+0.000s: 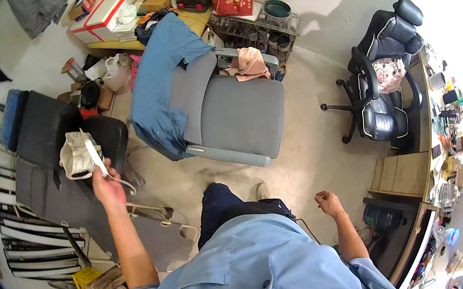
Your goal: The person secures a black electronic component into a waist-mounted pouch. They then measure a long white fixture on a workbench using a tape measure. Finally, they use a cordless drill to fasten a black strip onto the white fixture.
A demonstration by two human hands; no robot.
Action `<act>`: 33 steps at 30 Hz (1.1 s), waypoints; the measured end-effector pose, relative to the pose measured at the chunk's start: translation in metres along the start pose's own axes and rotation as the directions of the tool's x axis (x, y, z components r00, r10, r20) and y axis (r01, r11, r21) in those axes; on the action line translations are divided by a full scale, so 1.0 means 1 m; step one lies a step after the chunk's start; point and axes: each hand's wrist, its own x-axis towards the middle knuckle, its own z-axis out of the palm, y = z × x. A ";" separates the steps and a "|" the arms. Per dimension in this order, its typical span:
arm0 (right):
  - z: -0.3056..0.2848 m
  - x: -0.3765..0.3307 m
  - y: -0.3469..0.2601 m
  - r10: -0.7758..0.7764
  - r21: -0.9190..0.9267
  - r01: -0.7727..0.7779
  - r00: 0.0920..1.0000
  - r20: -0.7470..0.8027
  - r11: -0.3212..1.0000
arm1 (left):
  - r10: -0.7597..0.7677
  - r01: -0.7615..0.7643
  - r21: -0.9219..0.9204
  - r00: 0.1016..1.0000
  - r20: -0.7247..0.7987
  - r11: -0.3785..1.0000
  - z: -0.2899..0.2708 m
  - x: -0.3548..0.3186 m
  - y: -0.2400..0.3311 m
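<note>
My left hand [107, 187] is closed round a long white strip [93, 151], and a thin white curl hangs out beside the fingers. What kind of thing the strip is, I cannot make out. Just beyond it is a cream cloth bag [79, 156], seen against a black chair [104, 141]; whether my hand touches the bag is unclear. Low at my right side, my right hand [329, 203] has its fingers curled in, with nothing visible in them. Ahead stands a grey padded seat [244, 115] with a blue cloth [152, 99] draped over its back.
A black office chair [388, 106] on castors stands to the right, by a cluttered desk [432, 157]. Boxes, bags and a wire rack [263, 38] line the far wall. Chairs with slatted parts crowd the left, above a yellow basket [87, 281].
</note>
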 end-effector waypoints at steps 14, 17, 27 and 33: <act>0.163 0.023 -0.493 -0.061 0.252 0.123 0.968 -0.242 0.960 | -0.506 0.343 0.409 0.759 0.410 0.846 0.114 0.383 -0.106; 0.193 0.026 -0.529 0.008 0.264 0.067 0.962 -0.274 0.962 | -0.744 0.615 0.427 0.605 0.284 0.663 0.109 0.406 -0.132; 0.270 0.023 -0.427 0.368 0.343 -0.275 0.897 -0.244 0.898 | -0.836 0.663 0.581 0.546 0.056 0.472 0.165 0.483 -0.205; 0.296 0.010 -0.433 0.647 0.668 -0.377 0.734 -0.206 0.641 | -0.761 0.363 0.765 0.600 0.245 0.532 0.310 0.546 -0.299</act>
